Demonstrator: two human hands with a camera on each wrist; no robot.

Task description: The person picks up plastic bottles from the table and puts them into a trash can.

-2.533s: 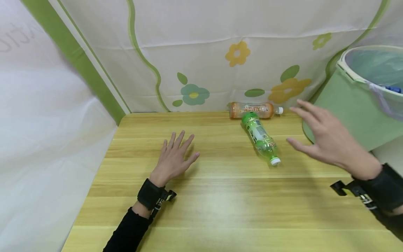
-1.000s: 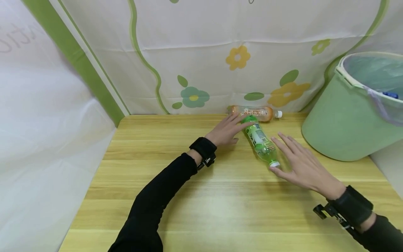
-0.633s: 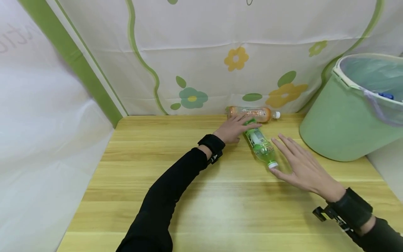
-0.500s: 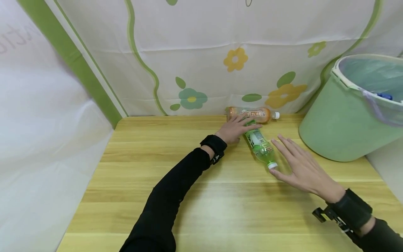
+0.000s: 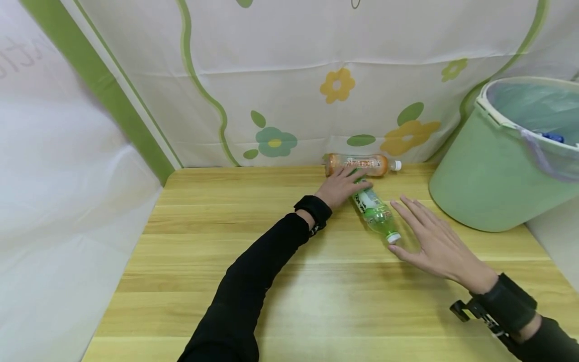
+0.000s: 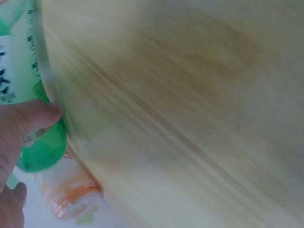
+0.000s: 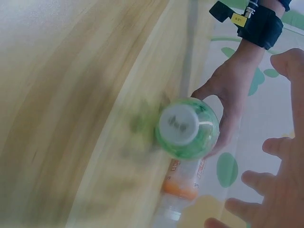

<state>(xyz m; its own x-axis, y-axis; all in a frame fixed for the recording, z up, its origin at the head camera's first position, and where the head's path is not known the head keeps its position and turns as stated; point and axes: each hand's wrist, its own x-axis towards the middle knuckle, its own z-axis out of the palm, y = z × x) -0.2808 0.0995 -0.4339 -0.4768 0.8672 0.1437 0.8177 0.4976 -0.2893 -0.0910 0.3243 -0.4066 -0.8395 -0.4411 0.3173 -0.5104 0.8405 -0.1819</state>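
A green-labelled plastic bottle (image 5: 379, 213) with a white cap lies slanted on the wooden table (image 5: 203, 261), its cap end toward the front. My left hand (image 5: 340, 188) grips the bottle's green base end. Its thumb (image 6: 40, 116) presses on that base in the left wrist view. My right hand (image 5: 431, 241) hovers by the cap end with fingers spread, holding nothing. In the right wrist view the white cap (image 7: 178, 124) faces the camera. An orange-labelled plastic bottle (image 5: 373, 163) lies on its side just behind, partly hidden by my left hand.
A light green bin (image 5: 493, 176) with a plastic liner stands at the right, something blue inside it. A flower-patterned white cloth (image 5: 280, 90) hangs along the table's back edge, and a white sheet (image 5: 68, 201) is at the left.
My left hand has moved right and forward and taken hold of the green bottle's base end. My right hand has come from beside the bin to near the cap. The cap end has barely shifted.
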